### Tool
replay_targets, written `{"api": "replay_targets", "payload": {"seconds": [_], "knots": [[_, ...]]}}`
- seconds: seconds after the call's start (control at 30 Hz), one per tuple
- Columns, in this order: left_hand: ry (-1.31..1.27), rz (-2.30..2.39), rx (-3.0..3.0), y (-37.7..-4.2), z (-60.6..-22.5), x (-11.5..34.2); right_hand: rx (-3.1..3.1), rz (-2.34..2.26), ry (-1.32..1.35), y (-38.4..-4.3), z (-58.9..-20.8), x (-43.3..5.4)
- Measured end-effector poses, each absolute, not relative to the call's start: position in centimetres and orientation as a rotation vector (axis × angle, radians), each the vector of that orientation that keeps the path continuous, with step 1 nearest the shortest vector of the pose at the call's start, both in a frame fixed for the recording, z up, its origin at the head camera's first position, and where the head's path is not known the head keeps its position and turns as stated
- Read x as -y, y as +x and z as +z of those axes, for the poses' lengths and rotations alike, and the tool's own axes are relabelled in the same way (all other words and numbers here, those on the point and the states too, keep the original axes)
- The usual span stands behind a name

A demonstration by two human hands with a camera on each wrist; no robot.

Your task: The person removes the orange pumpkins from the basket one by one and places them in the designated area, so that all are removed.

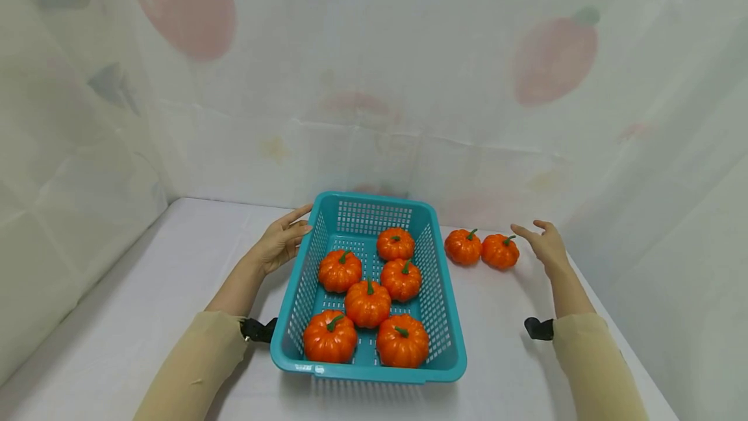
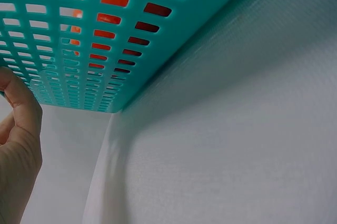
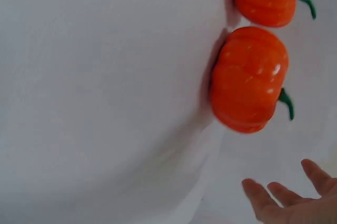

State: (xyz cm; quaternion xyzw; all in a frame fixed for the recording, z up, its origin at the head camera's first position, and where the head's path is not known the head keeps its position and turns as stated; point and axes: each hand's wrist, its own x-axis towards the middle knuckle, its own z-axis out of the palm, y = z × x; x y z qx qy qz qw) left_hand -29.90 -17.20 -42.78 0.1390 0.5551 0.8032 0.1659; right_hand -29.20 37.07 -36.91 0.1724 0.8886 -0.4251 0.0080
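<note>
In the head view a turquoise plastic basket [image 1: 452, 343] holds several small orange pumpkins [image 1: 367, 304] with green stems. At its left side is my left hand [image 1: 279, 244], the fingertips right at the upper rim. The left wrist view shows this hand [image 2: 21, 139] with a bent finger against the slatted basket wall [image 2: 89, 84]. Two more pumpkins stand outside, right of the basket: one close to it [image 1: 463, 247], the other [image 1: 500, 253] farther right. Just beyond that one hovers my right hand [image 1: 548, 245], fingers spread. In the right wrist view its fingers point toward the nearer pumpkin [image 3: 250, 81].
A white cloth covers the table [image 1: 491, 343]. Behind it hangs a pale curtain [image 1: 374, 83] with faded fruit prints, and similar sheets close off both sides. Each sleeve has a black strap piece at the wrist.
</note>
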Motion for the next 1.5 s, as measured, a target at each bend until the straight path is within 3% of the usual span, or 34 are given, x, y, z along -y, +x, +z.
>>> {"api": "replay_targets", "payload": {"seconds": [0.37,0.77,1.5], "knots": [[0.392,2.286,-1.579,-30.0,-43.0,17.3,-2.815,-1.587,0.525,-28.9,-34.2,-32.4],[0.401,2.289,-1.575,-30.2,-43.0,17.2,-2.773,-1.725,0.059,-28.4,-32.0,-26.7],[0.405,2.291,-1.566,-30.0,-43.1,17.2,-2.683,-1.504,-0.347,-28.6,-34.1,-19.0]]}}
